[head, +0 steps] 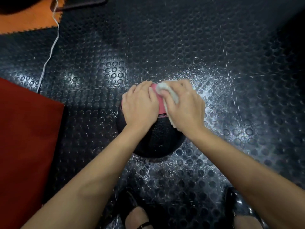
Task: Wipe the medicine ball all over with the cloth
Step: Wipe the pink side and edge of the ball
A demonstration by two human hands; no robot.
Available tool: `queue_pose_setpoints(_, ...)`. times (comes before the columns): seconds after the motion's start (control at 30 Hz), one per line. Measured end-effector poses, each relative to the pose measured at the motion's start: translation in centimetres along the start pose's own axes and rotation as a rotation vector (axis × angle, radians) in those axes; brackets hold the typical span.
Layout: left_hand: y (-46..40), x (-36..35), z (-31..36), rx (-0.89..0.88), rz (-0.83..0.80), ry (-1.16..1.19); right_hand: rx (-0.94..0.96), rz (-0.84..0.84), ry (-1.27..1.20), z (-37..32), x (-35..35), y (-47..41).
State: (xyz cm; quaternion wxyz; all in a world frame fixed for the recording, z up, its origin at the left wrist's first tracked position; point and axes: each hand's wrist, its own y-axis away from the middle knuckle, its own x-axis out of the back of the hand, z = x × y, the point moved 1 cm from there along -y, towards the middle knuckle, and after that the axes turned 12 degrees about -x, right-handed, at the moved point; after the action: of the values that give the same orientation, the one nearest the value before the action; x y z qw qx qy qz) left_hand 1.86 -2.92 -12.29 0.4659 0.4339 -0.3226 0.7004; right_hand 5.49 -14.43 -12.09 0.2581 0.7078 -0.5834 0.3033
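The medicine ball (155, 138), black with a pink panel on top, sits on the studded rubber floor (181, 47) directly in front of the person, between the two forearms and just ahead of the black shoes (132, 210).

The left hand (140, 104) lies flat on the ball's upper left, fingers straight and together, pressing down. It holds nothing; it likely serves as a brace so the round ball does not roll or spin under the rubbing.

The right hand (183, 104) presses the white cloth (166, 91) against the top right of the ball, beside the pink panel. The cloth is bunched under the palm, the thumb hooks round its near fold, and edges stick out at the fingertips and near the wrist. A wadded cloth gives a thicker pad and stays under the hand.

Both hands touch the ball and sit just beside each other, with pink showing between them.

Judged stage: mid-wipe on the top. The lower sides and underside touch or face the floor, so the ball will need turning to reach them.

A red mat (28, 138) lies to the left, and a white cord (49, 53) trails across the floor above it.
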Motion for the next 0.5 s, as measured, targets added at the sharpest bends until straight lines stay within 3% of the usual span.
queue_pose_setpoints(0.13, 0.2, -0.2, 0.9, -0.011, 0.016, -0.062, -0.291, -0.020, -0.024, 0.8, -0.5, -3.2)
queue_pose_setpoints(0.3, 0.0, 0.6, 0.2, 0.000, 0.044, 0.005, 0.031, -0.015, 0.036, -0.9, 0.0, 0.2)
queue_pose_setpoints(0.33, 0.4, 0.7, 0.2, -0.011, 0.042, 0.009, -0.020, -0.037, 0.015, -0.3, 0.0, -0.5)
queue_pose_setpoints(0.43, 1.7, 0.3, 0.6, -0.042, 0.047, -0.029, -0.421, -0.165, -0.111, 2.5, -0.4, -3.8)
queue_pose_setpoints(0.5, 2.0, 0.0, 0.7, -0.054, 0.057, -0.044, -0.481, -0.156, -0.114, 3.3, -0.9, -4.0)
